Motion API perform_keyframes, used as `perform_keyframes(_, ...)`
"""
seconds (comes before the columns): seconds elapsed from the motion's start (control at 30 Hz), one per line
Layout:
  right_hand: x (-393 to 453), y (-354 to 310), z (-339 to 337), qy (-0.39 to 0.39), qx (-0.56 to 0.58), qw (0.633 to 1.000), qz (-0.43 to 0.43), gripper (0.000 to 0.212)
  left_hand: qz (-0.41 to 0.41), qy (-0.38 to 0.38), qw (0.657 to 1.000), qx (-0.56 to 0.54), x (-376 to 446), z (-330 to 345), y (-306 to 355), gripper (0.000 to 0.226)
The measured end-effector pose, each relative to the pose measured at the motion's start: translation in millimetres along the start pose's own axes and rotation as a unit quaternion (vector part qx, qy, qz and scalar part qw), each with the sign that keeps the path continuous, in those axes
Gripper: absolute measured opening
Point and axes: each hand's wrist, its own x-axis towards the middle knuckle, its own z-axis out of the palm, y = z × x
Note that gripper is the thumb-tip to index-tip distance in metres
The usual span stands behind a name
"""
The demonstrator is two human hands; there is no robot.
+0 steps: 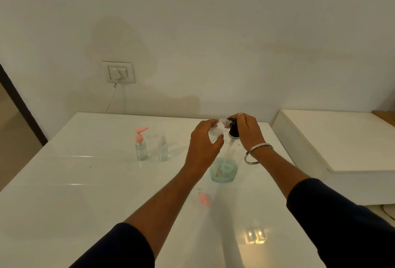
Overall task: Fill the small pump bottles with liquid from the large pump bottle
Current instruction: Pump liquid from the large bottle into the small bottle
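I see my left hand (204, 141) curled round a clear small bottle (215, 130), tilted with its open neck at the black pump (233, 127) of the large bottle (224, 167), which my right hand (249, 132) presses from above. The large bottle, right of centre, holds a shallow layer of blue liquid. I count two more small bottles far left, a pink-pump bottle (141, 148) and a clear-topped bottle (163, 150), both with pale liquid, plus one loose pink pump (204, 199) lying near.

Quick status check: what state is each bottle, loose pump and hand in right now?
Large pump bottle: upright, low on blue liquid.
Small open bottle: tilted at the black pump, uncapped.
Pink-pump bottle: upright, capped.
Clear spray bottle: upright, capped.
Loose pink pump: lying on table.
Left hand: grips small bottle.
Right hand: on black pump.
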Motion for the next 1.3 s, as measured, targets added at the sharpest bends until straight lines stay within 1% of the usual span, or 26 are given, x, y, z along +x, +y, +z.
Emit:
perform_keyframes(0.2,-1,-15,-6,0.0,0.026,1.0,-0.009,0.034,0.016,0.005,1.0,-0.009,0,-5,8,0.038)
perform_keyframes(0.4,0,-10,-4,-0.004,0.016,1.0,-0.013,0.036,0.015,0.004,1.0,-0.008,0,-4,5,0.038)
perform_keyframes(0.57,-3,0,1,0.013,0.013,1.0,-0.005,0.036,-0.001,-0.004,1.0,-0.004,-2,0,-1,0.039)
perform_keyframes(0.67,-3,1,0,0.005,0.004,1.0,-0.005,0.036,0.004,-0.002,1.0,-0.002,-2,-1,0,0.039)
perform_keyframes(0.8,-4,-7,-1,0.013,0.01,1.0,-0.013,0.035,0.01,-0.001,1.0,-0.003,-2,-3,4,0.039)
perform_keyframes(0.9,-2,-15,-5,-0.002,-0.011,1.0,-0.021,0.036,0.011,0.005,1.0,-0.007,-1,-4,7,0.038)
perform_keyframes(1.03,0,-12,-7,-0.012,-0.009,1.0,-0.012,0.036,0.017,0.008,1.0,-0.011,0,-5,10,0.038)
perform_keyframes(1.3,-2,-6,1,0.008,0.006,1.0,0.003,0.037,0.002,0.001,1.0,0.001,1,-1,-2,0.039)
